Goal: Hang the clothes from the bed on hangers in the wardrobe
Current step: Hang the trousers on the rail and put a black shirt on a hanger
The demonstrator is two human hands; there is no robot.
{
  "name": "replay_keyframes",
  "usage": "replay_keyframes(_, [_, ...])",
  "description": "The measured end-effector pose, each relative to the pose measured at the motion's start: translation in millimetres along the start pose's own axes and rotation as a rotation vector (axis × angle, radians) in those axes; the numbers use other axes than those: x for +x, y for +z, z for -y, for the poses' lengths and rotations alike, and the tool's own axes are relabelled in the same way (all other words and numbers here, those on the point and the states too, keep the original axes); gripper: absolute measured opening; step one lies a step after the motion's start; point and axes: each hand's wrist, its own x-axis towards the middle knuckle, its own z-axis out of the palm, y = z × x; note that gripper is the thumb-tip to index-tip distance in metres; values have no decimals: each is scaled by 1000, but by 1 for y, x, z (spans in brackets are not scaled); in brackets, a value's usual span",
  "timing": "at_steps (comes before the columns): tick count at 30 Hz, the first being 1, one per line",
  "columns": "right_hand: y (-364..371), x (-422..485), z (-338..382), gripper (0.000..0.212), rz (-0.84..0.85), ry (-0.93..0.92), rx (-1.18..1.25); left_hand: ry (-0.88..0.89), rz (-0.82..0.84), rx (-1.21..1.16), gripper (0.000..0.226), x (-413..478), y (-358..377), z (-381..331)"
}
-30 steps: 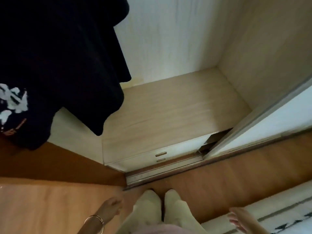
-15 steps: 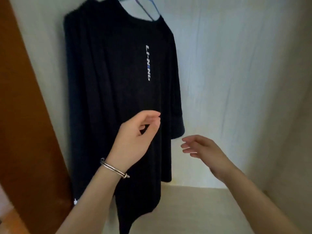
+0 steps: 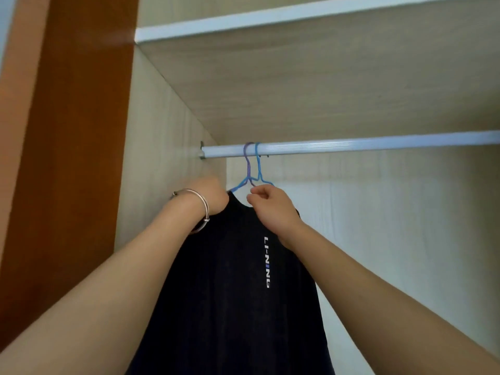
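Note:
A black T-shirt (image 3: 232, 280) with white lettering hangs from the white wardrobe rail (image 3: 351, 145), close to the left wall. Two thin hangers hook over the rail side by side, a purple hanger (image 3: 246, 161) and a blue hanger (image 3: 259, 166). My left hand (image 3: 213, 196), with a bracelet on the wrist, grips the shirt's left shoulder; its fingers are hidden behind it. My right hand (image 3: 270, 207) pinches the blue hanger just above the collar. The bed is out of view.
A shelf with a white front edge (image 3: 297, 14) sits above the rail. The wardrobe's pale left wall (image 3: 157, 158) is right beside the shirt, with a brown door panel (image 3: 75, 158) further left. The rail runs bare to the right.
My view has swung up from the wardrobe floor to the rail. Both hands rose from waist height, past the shirt's front, to the shirt's shoulder and the hanger.

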Motion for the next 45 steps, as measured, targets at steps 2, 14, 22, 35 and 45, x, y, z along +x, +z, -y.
replay_keyframes(2, [6, 19, 3, 10, -2, 56, 42, -3, 134, 109, 35, 18, -2, 2])
replay_keyframes(14, [6, 71, 24, 20, -77, 263, 405, -58, 186, -311, 37, 45, 2, -9])
replay_keyframes(22, [-21, 40, 39, 23, -6, 85, 458, -113, 65, -636, 13, 25, -32, -17])
replay_keyframes(35, [-5, -116, 14, 25, 569, -64, 528, -355, 165, -303, 44, -185, -32, 1])
replay_keyframes(45, [48, -265, 34, 14, 1012, -386, 728, -744, 13, -161, 20, -396, -96, 54])
